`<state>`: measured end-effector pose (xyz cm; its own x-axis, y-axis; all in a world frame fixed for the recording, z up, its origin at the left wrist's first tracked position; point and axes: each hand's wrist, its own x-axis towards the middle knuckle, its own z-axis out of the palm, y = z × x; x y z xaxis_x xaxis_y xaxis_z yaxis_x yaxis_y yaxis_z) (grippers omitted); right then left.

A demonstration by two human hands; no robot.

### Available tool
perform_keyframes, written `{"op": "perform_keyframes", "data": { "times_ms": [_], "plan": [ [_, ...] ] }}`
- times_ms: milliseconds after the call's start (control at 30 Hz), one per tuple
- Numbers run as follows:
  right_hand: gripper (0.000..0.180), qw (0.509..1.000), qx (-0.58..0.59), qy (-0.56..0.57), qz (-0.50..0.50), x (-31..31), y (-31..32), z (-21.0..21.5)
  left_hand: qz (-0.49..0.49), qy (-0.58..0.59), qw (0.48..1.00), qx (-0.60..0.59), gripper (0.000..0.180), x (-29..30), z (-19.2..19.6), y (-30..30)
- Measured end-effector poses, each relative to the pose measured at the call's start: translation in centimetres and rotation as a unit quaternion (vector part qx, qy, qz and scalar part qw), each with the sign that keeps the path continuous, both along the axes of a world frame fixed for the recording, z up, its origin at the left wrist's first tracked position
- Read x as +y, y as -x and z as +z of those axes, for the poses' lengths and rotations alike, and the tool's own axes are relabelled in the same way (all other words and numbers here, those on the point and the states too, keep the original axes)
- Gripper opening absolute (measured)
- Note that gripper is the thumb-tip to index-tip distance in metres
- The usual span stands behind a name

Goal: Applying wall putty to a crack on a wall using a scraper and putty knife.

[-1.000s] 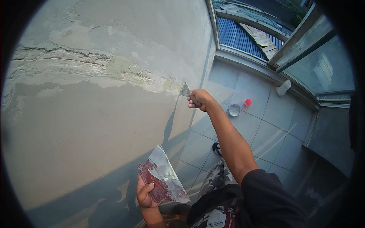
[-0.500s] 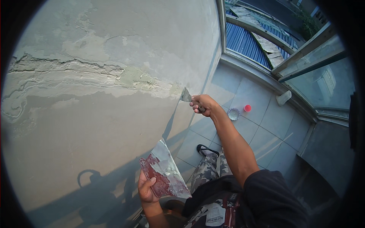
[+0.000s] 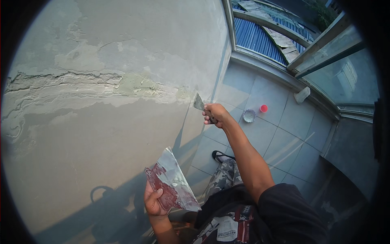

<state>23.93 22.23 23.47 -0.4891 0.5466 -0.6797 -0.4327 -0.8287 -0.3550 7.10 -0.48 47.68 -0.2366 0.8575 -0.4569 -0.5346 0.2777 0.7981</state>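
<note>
In my right hand (image 3: 216, 115) is a putty knife (image 3: 198, 102), its fingers wrapped round the handle. The grey triangular blade points up at the wall (image 3: 118, 134), by the right end of a rough damaged band (image 3: 73, 86); I cannot tell whether it touches. Fresh-looking pale greenish filler (image 3: 138, 84) covers part of that band. My left hand (image 3: 154, 200) grips a flat reddish board (image 3: 165, 191) by its edge, thumb on top. White-grey putty (image 3: 175, 171) is smeared along the board's far side.
On the tiled floor (image 3: 264, 138) stand a bowl of whitish paste (image 3: 249, 116) and a small red cup (image 3: 263, 108). A whitish block (image 3: 302, 94) lies by the window sill. The window (image 3: 341, 77) bounds the right side. My sandalled foot (image 3: 221, 155) is below.
The view has shifted slightly, so the wall band sits a little further left and lower. The putty knife's blade has turned a little. Both hands keep their holds.
</note>
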Motion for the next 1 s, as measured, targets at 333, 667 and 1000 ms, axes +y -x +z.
{"op": "perform_keyframes", "data": {
  "times_ms": [333,667,1000],
  "plan": [
    [0.015,1.000,-0.008,-0.002,0.006,2.5,1.2,-2.3,-0.006,-0.001,1.000,0.002,0.071,-0.7,-0.8,0.9],
    [0.008,0.998,0.028,-0.039,0.042,1.4,0.5,2.8,-0.017,-0.012,1.000,-0.019,0.070,-0.3,-0.5,0.6],
    [0.010,0.997,0.067,-0.044,0.018,-0.4,-0.3,4.8,-0.006,-0.023,1.000,-0.014,0.070,-1.1,-1.3,1.3]
  ]
}}
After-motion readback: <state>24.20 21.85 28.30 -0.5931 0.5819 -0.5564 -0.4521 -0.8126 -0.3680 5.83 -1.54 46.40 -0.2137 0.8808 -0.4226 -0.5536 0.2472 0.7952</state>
